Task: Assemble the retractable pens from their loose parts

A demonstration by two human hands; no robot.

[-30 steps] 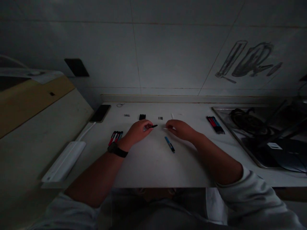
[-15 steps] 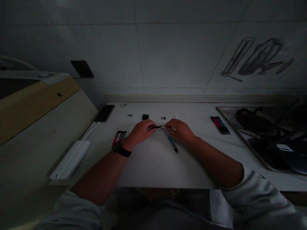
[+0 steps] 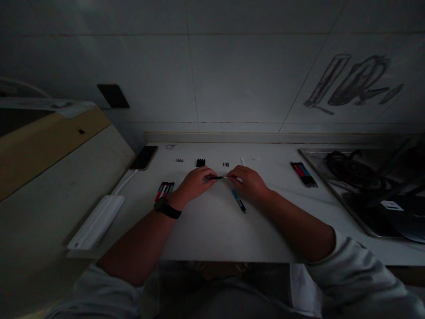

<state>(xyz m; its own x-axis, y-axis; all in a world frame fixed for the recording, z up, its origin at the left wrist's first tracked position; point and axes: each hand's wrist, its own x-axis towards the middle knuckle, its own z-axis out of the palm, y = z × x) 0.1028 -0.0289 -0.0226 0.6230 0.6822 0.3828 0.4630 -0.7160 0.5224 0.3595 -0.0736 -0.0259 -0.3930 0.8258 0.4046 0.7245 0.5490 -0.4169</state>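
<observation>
Over the middle of the white counter, my left hand (image 3: 198, 181) pinches a slim black pen piece (image 3: 218, 177) that points right. My right hand (image 3: 248, 181) faces it, fingers closed on a thin pale rod, like a pen refill (image 3: 226, 177), whose tip meets the black piece or lies right at it. Below the right fingers lies a blue pen barrel (image 3: 239, 202) with a dark end. Behind the hands sit several black pen parts (image 3: 201, 162), small springs (image 3: 179, 160), tiny dark pieces (image 3: 226, 164) and a thin white strip (image 3: 242, 161).
Several red, white and blue pen parts (image 3: 164, 191) lie by my left wrist. More red, blue and black pens (image 3: 303, 174) rest at right, beside a metal sink (image 3: 335, 195) holding dark items. At left are a phone (image 3: 144, 157) and a white power strip (image 3: 97, 221).
Both hands stay nearly in place, still joined at the black piece and the thin rod. The whole view has shifted very slightly.
</observation>
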